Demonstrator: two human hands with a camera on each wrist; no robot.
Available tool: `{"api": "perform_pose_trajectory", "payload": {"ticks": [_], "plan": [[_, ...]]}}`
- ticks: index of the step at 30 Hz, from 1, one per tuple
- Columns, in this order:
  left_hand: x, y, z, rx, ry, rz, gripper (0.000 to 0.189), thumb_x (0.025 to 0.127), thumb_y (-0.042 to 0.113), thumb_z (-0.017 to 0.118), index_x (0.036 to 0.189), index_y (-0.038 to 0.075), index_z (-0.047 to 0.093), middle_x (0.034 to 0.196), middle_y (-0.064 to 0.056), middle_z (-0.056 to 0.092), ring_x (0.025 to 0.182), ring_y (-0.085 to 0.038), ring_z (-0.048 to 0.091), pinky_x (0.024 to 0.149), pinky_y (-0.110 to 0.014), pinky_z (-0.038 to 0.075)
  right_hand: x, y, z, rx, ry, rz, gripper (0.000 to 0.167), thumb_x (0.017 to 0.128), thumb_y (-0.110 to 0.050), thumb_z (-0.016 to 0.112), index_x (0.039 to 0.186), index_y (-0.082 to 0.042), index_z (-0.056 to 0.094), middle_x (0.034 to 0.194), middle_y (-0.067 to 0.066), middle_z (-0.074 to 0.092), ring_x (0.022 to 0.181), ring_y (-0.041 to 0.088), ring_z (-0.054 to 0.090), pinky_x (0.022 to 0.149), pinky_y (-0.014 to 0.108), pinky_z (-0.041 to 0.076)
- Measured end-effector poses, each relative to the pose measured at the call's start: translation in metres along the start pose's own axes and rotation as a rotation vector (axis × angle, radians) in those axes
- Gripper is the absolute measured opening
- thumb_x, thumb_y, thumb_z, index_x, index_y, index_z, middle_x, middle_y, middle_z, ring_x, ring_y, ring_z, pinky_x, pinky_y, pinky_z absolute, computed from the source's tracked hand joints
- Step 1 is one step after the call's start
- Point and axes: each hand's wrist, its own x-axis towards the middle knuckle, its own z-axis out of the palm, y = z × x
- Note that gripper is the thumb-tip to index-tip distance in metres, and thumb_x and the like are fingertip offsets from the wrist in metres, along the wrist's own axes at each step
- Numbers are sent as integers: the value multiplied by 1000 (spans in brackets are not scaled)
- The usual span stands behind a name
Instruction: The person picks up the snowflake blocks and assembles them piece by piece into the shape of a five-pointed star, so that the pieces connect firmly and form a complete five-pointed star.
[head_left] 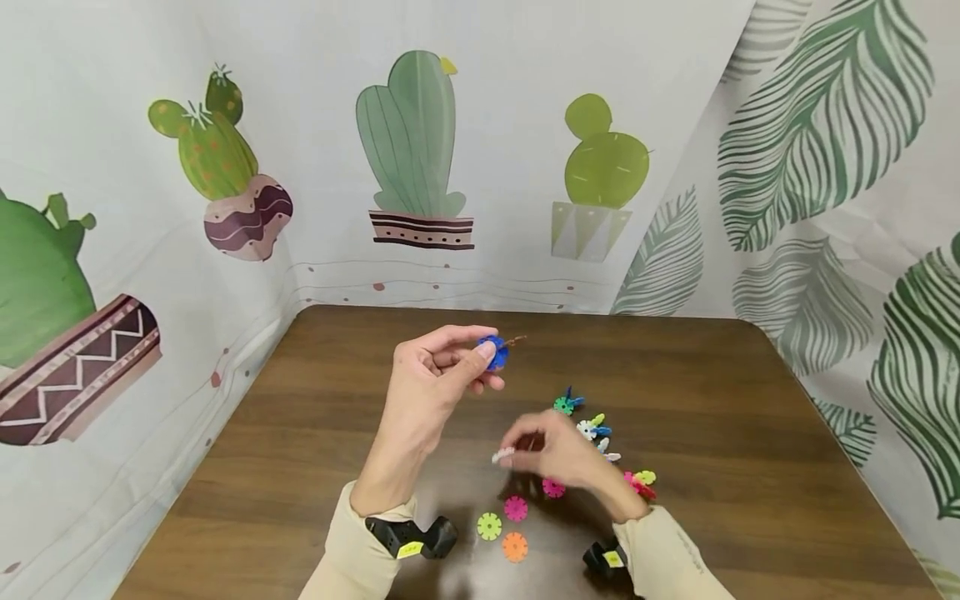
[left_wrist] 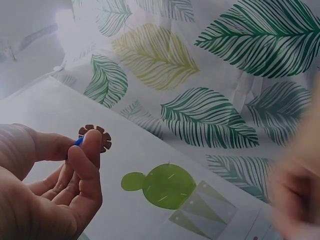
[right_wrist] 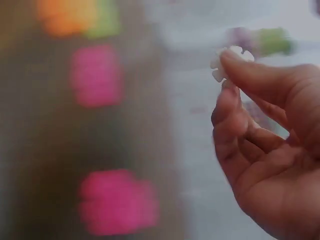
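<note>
Raised over the table, my left hand [head_left: 431,375] pinches a blue notched disc [head_left: 496,353] between thumb and fingers. A brown notched disc [left_wrist: 103,137] stands out crosswise from the blue one, slotted against it; in the head view it shows edge-on. Lower and to the right, my right hand [head_left: 558,450] holds a white notched disc [right_wrist: 243,54] by its edge between thumb and forefinger. Below the hands lie a pink disc [head_left: 516,508], a lime disc [head_left: 489,526] and an orange disc [head_left: 514,547]. Another pink disc [head_left: 553,487] lies just under my right hand.
Along the right of my right hand stand several joined disc clusters: a green and blue one [head_left: 564,406], a white, blue and lime one [head_left: 587,430], a pale one [head_left: 609,452] and a pink, red and yellow one [head_left: 642,483]. Printed cloth hangs behind the wooden table [head_left: 300,433].
</note>
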Motion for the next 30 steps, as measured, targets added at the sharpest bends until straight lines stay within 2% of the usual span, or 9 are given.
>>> {"api": "perform_pose_trajectory", "payload": {"ticks": [4,7,10,16,25,30], "plan": [[2,2,1,-6,8,6,25,98,7,75,120,-4,74,79,1,82,64,-16,78,60,-21,57,4,-57,-32,81,244,-107,11,91,-3,84,98,-11,84,93,5,81,71,10,67,59,23,56],[2,2,4,-19,-1,-1,24,98,5,75,118,-7,72,79,3,81,62,-13,77,60,-21,57,2,-93,-46,122,420,-191,17,88,3,84,101,-8,84,95,0,80,70,14,69,56,22,55],[0,1,7,-27,-11,-15,22,98,4,74,116,-8,70,78,5,80,62,-12,77,60,-21,57,-1,-112,-47,153,517,-281,20,86,9,83,104,-1,82,91,-1,79,63,13,66,51,21,51],[-4,-3,12,-51,-20,-19,18,97,2,74,110,-8,68,76,4,80,60,-11,75,58,-20,55,0,-116,-42,182,563,-380,20,85,10,84,104,3,80,88,3,79,63,8,68,52,18,52],[-2,-5,16,-54,-3,-13,15,96,1,74,108,-7,68,75,5,79,59,-14,76,58,-21,55,4,-119,-46,140,598,-430,17,85,7,85,101,1,83,88,9,78,68,9,70,55,17,53],[-4,-6,20,-69,18,-35,13,97,2,73,107,-4,68,77,5,80,59,-12,75,58,-20,56,6,-117,-45,152,600,-436,21,83,14,84,99,2,82,86,6,78,66,8,69,55,17,54]]}}
